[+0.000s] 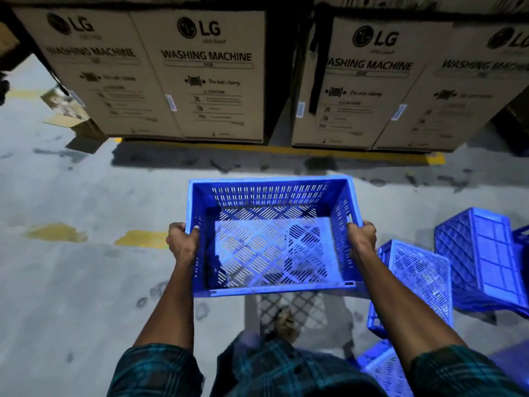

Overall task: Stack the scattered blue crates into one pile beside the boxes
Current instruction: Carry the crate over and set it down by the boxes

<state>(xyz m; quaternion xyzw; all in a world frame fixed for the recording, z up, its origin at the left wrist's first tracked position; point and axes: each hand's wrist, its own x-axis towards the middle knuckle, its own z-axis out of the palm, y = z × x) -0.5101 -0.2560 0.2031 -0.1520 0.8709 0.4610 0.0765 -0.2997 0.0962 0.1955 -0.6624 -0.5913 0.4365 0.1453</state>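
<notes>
Gripping opposite side rims of blue crate [272, 239], open side up, clear of floor [71, 282]. Left hand [183, 242] curled over left rim, thumb hooked inside the wall. Right hand [362, 239] curled over right rim beside the handle slot, fingers wrapped on the outer face. Crate held level between both hands, its latticed shadow cast on the floor directly below, near edge close to the body.

Beyond the hands: washing machine boxes [206, 75] stood in a row, printed faces toward the camera, a dark gap between the second and third. Yellow floor line [315, 151] ran along the foot of the boxes, ahead of the held crate and well apart from it.

Right of the right hand: second blue crate [420, 279] lay tilted on its side, partly hidden by the right forearm. Farther right: third blue crate [483, 259] lay overturned, ribbed base showing. Below the right forearm: fourth blue crate [380, 368], only a corner seen.

Left of the left hand: worn yellow patches [57, 232] on the floor. Plaid sleeves [154, 371] covered both upper arms.
</notes>
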